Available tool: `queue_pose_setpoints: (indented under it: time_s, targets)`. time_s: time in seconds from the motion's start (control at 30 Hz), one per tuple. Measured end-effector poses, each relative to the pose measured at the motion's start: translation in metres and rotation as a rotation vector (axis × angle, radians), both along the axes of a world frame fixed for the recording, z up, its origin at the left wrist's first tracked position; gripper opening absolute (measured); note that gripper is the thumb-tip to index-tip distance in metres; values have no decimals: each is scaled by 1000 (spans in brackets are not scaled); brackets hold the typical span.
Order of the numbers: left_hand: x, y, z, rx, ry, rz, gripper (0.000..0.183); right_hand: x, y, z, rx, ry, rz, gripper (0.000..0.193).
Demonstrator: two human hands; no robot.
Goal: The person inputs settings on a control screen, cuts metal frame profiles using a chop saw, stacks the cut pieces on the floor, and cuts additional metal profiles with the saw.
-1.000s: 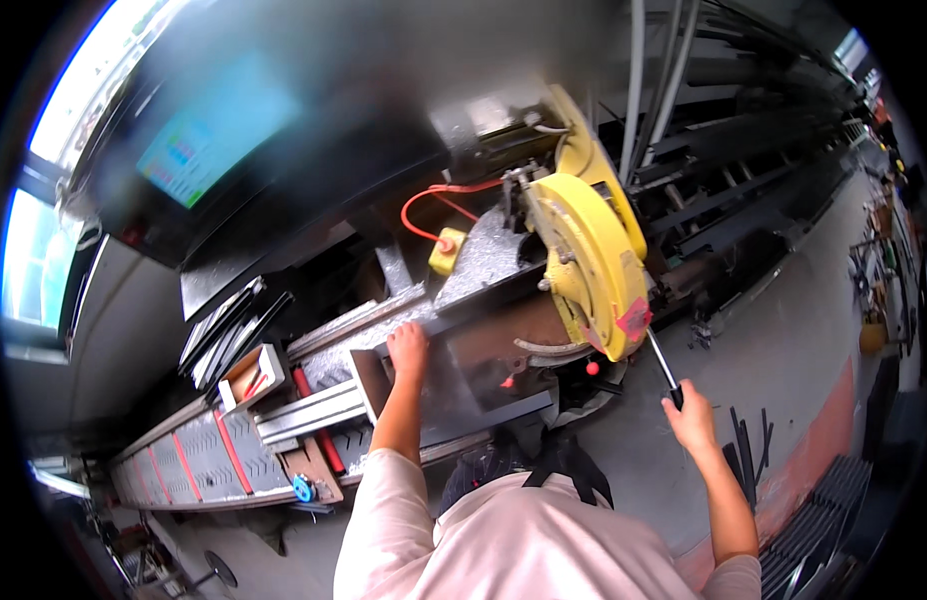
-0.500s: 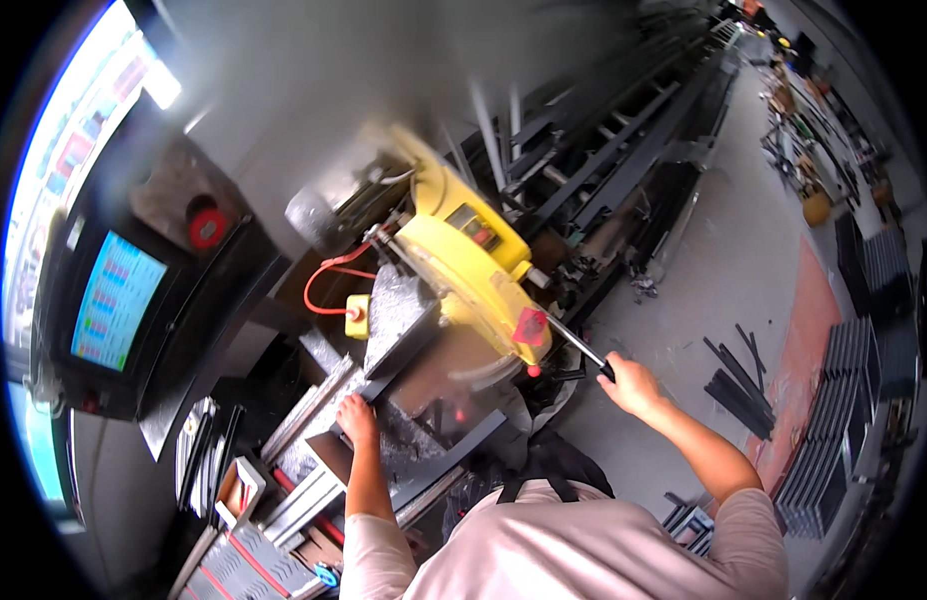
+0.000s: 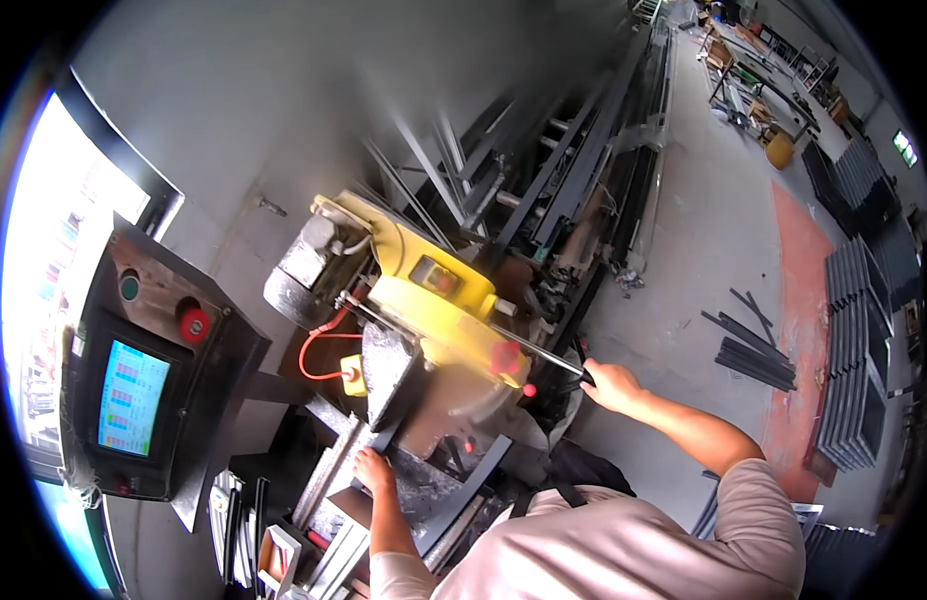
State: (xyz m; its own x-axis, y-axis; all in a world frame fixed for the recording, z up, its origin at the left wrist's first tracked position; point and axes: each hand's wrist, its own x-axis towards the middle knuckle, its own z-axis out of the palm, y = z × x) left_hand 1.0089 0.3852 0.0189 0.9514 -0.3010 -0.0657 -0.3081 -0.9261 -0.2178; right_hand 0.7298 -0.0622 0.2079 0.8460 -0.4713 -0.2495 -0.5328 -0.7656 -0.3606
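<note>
At centre frame, the right hand (image 3: pixel 611 384) is gripping the saw handle (image 3: pixel 543 352) of the yellow saw (image 3: pixel 438 305); lower down, the left hand (image 3: pixel 371 468) is pressing flat on a metal strip (image 3: pixel 423 485).

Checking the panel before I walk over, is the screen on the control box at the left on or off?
On. The screen on the dark control box glows blue with coloured blocks; what it displays is too small to tell.
</note>
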Motion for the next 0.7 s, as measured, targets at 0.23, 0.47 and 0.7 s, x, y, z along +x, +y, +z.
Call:
queue_pose_setpoints:
  time_s: [0.23, 0.47, 0.7]
  targets:
    - [-2, 1, -5, -4, 26, 35, 39, -5, 4, -7, -18, -14, -13, 29]
    - [1, 6, -15, -20, 8, 24, 38, -6, 0, -28, 6, 1, -32, 32]
    - [0, -5, -6, -13, -51, -25, 33, -5, -4, -39, 36, 26, -20, 33]
